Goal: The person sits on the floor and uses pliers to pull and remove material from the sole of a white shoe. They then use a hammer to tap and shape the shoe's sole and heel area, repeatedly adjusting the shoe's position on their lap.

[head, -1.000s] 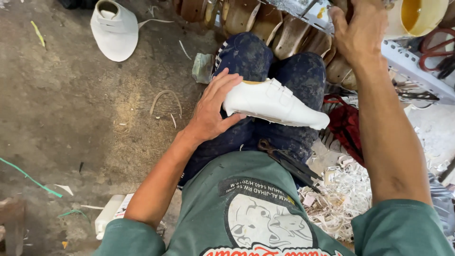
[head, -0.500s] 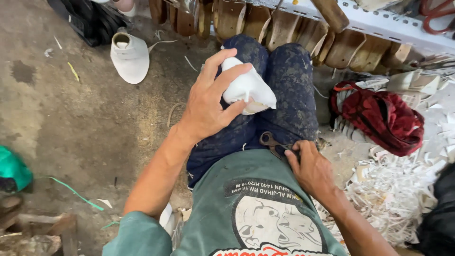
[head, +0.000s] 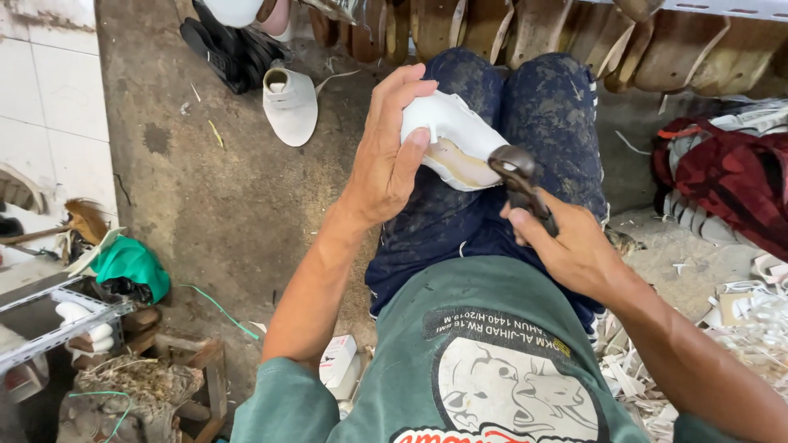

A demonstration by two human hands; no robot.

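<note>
White leather shoe sits tilted on my knees, sole edge up, my left hand clamped round its heel. My right hand is fisted on the pincers, head touching the rim; a slip could gouge the upper or nip my thumb.

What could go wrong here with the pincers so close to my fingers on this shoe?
The pincers in the right hand bite at the shoe edge near the left hand; a slip might pinch a fingertip. The shoe is held over the knees without other support, so it could twist or scuff.
</note>
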